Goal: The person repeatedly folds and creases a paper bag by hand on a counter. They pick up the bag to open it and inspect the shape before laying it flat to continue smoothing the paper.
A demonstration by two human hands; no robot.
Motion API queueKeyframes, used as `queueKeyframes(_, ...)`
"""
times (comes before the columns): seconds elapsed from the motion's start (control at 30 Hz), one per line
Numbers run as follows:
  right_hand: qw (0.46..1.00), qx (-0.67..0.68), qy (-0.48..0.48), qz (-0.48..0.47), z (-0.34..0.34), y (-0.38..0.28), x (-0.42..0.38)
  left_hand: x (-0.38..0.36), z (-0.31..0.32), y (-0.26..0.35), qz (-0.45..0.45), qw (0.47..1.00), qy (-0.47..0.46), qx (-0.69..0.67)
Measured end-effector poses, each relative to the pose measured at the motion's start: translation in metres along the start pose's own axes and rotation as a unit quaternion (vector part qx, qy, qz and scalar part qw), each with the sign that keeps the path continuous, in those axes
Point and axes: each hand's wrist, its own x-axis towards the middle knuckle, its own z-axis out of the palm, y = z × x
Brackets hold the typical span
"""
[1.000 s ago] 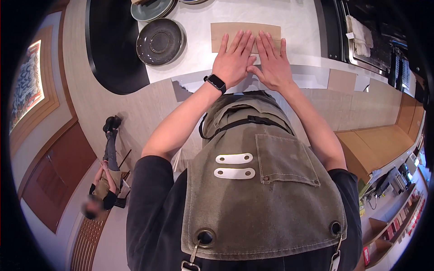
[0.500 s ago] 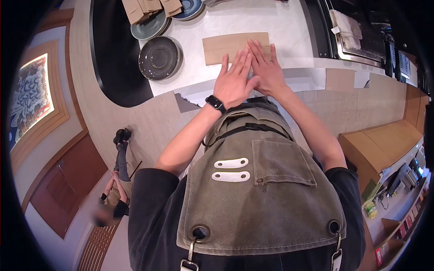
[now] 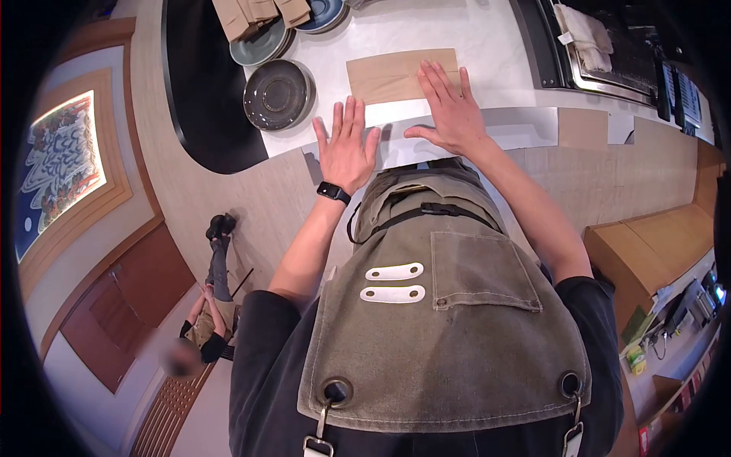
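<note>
A flat piece of folded brown paper (image 3: 381, 78) lies on the white counter (image 3: 415, 30) in front of me. My right hand (image 3: 451, 114) rests with spread fingers over the paper's right end, the fingertips lying on it. To the left, my left hand (image 3: 347, 148) is open and empty near the counter's front edge, apart from the paper. A black watch (image 3: 333, 193) is on my left wrist. The dark saucers (image 3: 279, 94) stand stacked left of the paper, up and left of my left hand.
Behind the dark saucers are a grey-green plate stack (image 3: 263, 47), a blue plate stack (image 3: 323, 17) and folded brown papers (image 3: 263, 14). A white cloth (image 3: 585, 38) hangs at the right by a metal appliance. Another person (image 3: 209, 305) is on the floor side at left.
My left hand has come off the paper and moved left and toward me. My right hand stays on the paper's right end, its thumb now stretched out leftward.
</note>
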Motion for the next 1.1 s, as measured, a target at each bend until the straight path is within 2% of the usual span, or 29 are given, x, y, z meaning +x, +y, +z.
queueKeyframes(0.13, 1.0, 0.007, 0.011, -0.005, 0.003, 0.0, -0.001, 0.002, 0.0, -0.002, -0.037, 0.994, 0.063, -0.076)
queueKeyframes(0.27, 1.0, -0.017, -0.016, -0.003, 0.004, 0.003, 0.0, 0.041, -0.007, 0.041, 0.107, 0.986, 0.089, -0.097)
queueKeyframes(0.37, 0.994, -0.105, -0.015, -0.011, 0.009, 0.005, 0.0, 0.071, 0.019, 0.056, 0.137, 0.989, 0.03, -0.044)
queueKeyframes(0.4, 0.997, -0.074, -0.012, -0.009, 0.007, 0.003, -0.001, 0.072, 0.021, 0.051, 0.138, 0.989, 0.039, -0.039)
queueKeyframes(0.5, 1.0, -0.001, -0.004, -0.002, 0.005, 0.0, -0.002, 0.055, 0.022, 0.029, 0.034, 0.997, 0.065, -0.024)
queueKeyframes(0.67, 1.0, 0.009, 0.005, -0.005, 0.003, 0.002, 0.0, 0.039, 0.01, -0.006, -0.023, 0.998, 0.049, -0.026)
queueKeyframes(0.77, 1.0, 0.0, -0.004, -0.003, 0.003, 0.002, 0.0, 0.047, 0.007, 0.007, 0.008, 0.991, 0.116, -0.064)
queueKeyframes(0.8, 1.0, -0.005, -0.003, -0.002, 0.003, 0.003, 0.001, 0.051, -0.001, 0.017, 0.068, 0.989, 0.124, -0.038)
queueKeyframes(0.9, 1.0, -0.014, -0.012, -0.004, 0.001, 0.002, 0.0, 0.068, 0.005, 0.025, 0.251, 0.963, 0.067, -0.074)
queueKeyframes(1.1, 1.0, -0.024, -0.018, 0.0, 0.003, 0.0, -0.003, 0.074, 0.03, 0.016, 0.284, 0.956, 0.076, -0.02)
